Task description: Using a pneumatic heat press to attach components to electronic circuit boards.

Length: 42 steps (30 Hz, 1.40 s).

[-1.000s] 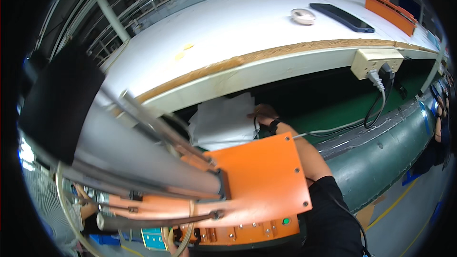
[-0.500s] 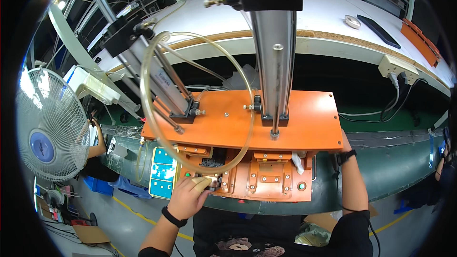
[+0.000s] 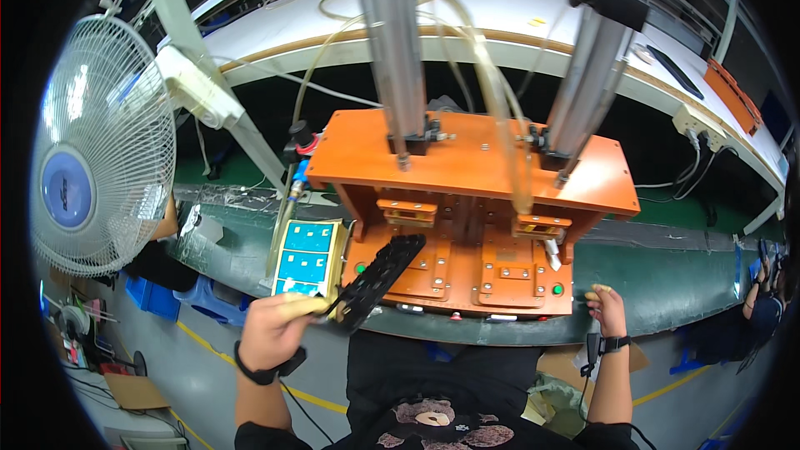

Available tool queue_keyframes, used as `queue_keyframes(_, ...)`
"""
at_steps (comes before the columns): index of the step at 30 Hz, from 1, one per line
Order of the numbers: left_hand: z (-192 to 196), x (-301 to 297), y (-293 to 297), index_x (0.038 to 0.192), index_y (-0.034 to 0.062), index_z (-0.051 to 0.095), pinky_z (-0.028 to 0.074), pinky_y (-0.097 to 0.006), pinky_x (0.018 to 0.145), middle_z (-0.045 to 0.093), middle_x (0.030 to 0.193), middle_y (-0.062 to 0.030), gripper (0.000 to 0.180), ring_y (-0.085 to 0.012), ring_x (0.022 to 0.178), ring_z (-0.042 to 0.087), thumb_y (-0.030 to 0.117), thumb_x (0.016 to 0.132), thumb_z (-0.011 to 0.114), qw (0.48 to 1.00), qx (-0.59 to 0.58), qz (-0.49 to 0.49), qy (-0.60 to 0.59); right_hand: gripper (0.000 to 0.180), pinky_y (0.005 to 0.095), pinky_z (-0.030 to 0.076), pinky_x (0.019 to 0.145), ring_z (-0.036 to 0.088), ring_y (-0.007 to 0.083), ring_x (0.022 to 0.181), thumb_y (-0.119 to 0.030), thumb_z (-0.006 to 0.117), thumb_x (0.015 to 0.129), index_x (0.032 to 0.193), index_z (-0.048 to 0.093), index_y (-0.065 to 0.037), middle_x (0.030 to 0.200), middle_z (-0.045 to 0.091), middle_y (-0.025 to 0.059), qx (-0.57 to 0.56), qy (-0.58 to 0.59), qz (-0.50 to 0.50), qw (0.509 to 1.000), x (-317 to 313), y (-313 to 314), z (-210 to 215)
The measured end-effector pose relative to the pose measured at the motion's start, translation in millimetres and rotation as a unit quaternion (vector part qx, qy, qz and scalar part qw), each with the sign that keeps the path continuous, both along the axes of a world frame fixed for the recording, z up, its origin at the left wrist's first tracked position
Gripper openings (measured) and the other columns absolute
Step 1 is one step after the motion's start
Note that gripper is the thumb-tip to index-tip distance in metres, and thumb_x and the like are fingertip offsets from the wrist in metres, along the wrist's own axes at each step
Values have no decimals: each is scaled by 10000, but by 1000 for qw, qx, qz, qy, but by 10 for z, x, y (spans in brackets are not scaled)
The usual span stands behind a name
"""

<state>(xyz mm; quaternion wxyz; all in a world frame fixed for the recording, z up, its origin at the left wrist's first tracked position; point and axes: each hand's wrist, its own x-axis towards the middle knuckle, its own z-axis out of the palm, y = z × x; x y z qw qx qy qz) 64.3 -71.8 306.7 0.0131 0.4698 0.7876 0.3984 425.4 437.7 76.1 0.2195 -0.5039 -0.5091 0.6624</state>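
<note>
My left hand [image 3: 279,327] pinches one end of a long black plastic panel [image 3: 382,277] with cut-outs, held tilted in front of an orange press fixture [image 3: 467,154]. The panel's far end reaches over the fixture's left nest and hides part of it. The nest on the right [image 3: 517,271] lies in sight, with small metal screws on its plate. To the right of the fixture, my right hand [image 3: 607,307] hovers with loosely bent, parted fingers and nothing seen in them. Yellowish covers sit on some fingertips of both hands.
A box with blue panels [image 3: 307,265] stands left of the fixture on the green bench [image 3: 633,279]. Two upright air cylinders [image 3: 392,58] with clear hoses rise from the fixture. A fan [image 3: 100,158] stands far left; a power strip [image 3: 702,127] hangs at the right.
My left hand has lifted the black panel out from the fixture's left nest toward me. My right hand has come away from the fixture's right side. The view has shifted.
</note>
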Motion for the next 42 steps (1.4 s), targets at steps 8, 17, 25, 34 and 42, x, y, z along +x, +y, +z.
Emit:
queue_keyframes(8, -994, 273, -1520, 1043, -51, 732, 520, -275, 715, 747, 905, -104, 170, -146, 794, 674, -19, 908, 634, 904, 223, 199, -304, 221, 192, 477, 651, 619, 72, 758, -180, 616, 998, 1152, 657, -26, 973, 711, 33, 77, 101, -110, 986, 94, -326, -525)
queue_keyframes(17, -2088, 201, -1074, 1253, 59, 604, 602, -422, 922, 684, 1206, -83, 225, -258, 1114, 677, 113, 1042, 546, 585, 536, 195, -577, 229, 193, 450, 721, 604, 69, 805, -172, 612, 993, 1155, 652, -15, 970, 706, 42, 85, 117, -101, 984, -91, -281, -543)
queue_keyframes(25, -2212, -553, -321, 1302, 76, 573, 523, -412, 1067, 666, 1264, -38, 263, -208, 1209, 626, 141, 1052, 526, 516, 564, 118, -634, 226, 203, 446, 721, 598, 79, 799, -170, 604, 998, 1147, 648, -6, 967, 707, 54, 119, 117, -115, 979, -51, -382, -552)
queue_keyframes(34, -2180, -1663, 460, 1188, 27, 581, 547, -441, 1043, 685, 1160, -103, 171, -253, 1125, 664, 84, 1032, 540, 544, 562, 99, -615, 226, 219, 448, 740, 594, 103, 816, -160, 617, 998, 1142, 657, 9, 986, 703, 74, 125, 175, -141, 966, 17, -398, -637)
queue_keyframes(42, -2058, -2517, 1258, 1241, -51, 527, 528, -468, 1012, 612, 1192, -170, 247, -306, 1120, 623, 105, 1077, 429, 502, 585, 122, -625, 176, 250, 474, 785, 607, 125, 834, -127, 612, 992, 1100, 659, 4, 975, 697, 76, 144, 188, -141, 961, 53, -444, -693)
